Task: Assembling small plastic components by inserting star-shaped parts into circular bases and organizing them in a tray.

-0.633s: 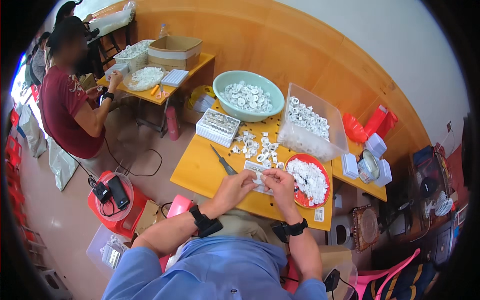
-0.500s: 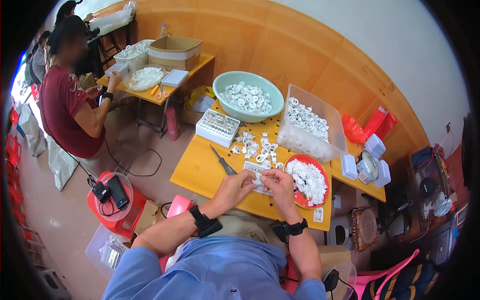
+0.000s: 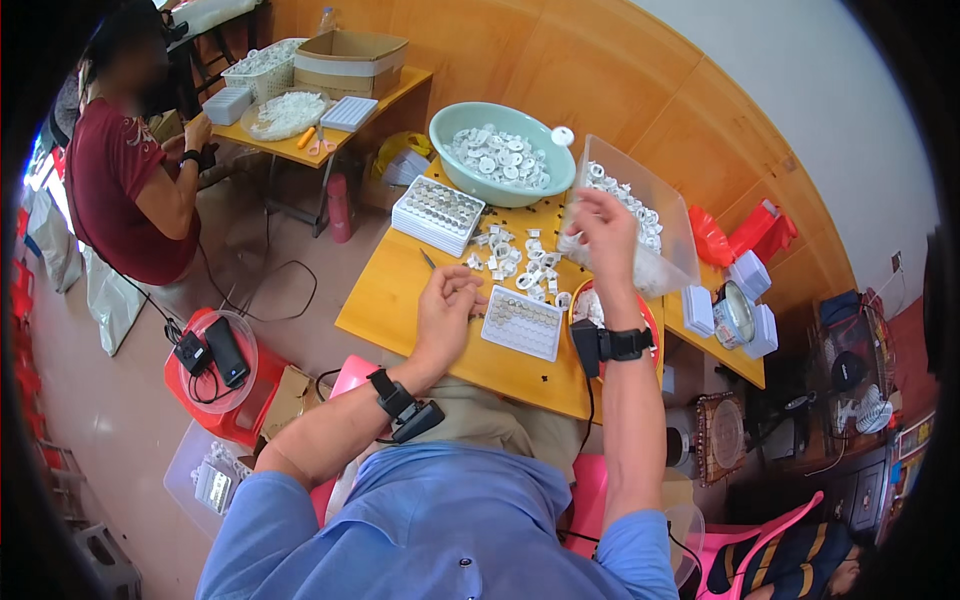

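Note:
My right hand [image 3: 607, 228] is raised in front of a clear plastic tub [image 3: 684, 238] of white parts, fingers apart and holding nothing. A white round part [image 3: 563, 136] appears at the right rim of a pale green bowl [image 3: 437, 138], apart from my hand; whether it touches the bowl I cannot tell. My left hand [image 3: 447, 312] is closed over the handle of a dark-handled pointed tool [image 3: 428, 260], whose tip shows beyond it. Beside that hand lies a white compartment tray [image 3: 523, 324], with small round metal pieces in some cells. Loose white parts [image 3: 513, 262] are scattered beyond it.
A stack of white trays [image 3: 437, 214] stands at the table's left. My right forearm partly covers a red dish [image 3: 655, 335] of white pieces. A side table [image 3: 745, 370] with boxes is at right. A person in a dark red shirt [image 3: 120, 190] sits far left.
My hands have separated from over the tray. The right moved up toward the tub and bowl; the left moved left onto the pointed tool. The white round part now shows at the bowl's rim.

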A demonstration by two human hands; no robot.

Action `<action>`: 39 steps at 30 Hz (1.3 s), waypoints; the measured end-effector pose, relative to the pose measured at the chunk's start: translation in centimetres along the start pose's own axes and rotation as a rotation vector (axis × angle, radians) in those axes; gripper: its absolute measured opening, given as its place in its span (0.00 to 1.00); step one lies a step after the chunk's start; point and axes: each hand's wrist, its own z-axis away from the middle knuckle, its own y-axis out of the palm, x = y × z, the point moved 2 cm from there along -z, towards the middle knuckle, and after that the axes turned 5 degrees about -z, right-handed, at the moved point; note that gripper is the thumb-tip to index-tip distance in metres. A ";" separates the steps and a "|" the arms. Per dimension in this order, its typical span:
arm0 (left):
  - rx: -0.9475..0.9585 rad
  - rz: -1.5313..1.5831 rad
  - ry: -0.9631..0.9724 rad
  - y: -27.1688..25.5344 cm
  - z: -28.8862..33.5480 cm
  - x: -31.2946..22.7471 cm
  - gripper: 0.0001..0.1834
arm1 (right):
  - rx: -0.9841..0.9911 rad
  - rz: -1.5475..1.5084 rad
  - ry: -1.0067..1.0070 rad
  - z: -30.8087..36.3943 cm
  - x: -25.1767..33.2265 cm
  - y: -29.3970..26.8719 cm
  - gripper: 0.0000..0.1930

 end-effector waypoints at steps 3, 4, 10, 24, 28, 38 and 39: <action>-0.043 -0.021 -0.039 -0.6 -0.3 0.1 0.12 | 0.384 0.354 0.120 0.6 -4.6 1.3 0.10; -0.050 -0.019 -0.042 -0.6 -0.3 0.2 0.12 | 0.469 0.547 0.074 1.6 -5.6 2.1 0.10; -0.040 0.046 -0.034 -0.4 0.1 0.5 0.10 | 0.568 0.933 -0.015 3.7 -7.9 3.5 0.09; 0.328 0.311 -0.392 0.6 1.0 0.9 0.21 | 0.425 0.834 -0.691 12.1 -2.6 0.7 0.05; 0.315 0.219 -0.391 0.8 1.0 1.2 0.20 | 0.347 0.682 -0.681 13.3 -3.8 0.4 0.08; 0.325 0.206 -0.328 1.5 1.5 0.8 0.18 | 0.230 -0.011 0.207 13.6 -6.0 -1.4 0.09; 0.340 0.225 -0.320 1.5 1.5 0.8 0.17 | 0.225 -0.013 0.211 13.6 -5.8 -1.3 0.09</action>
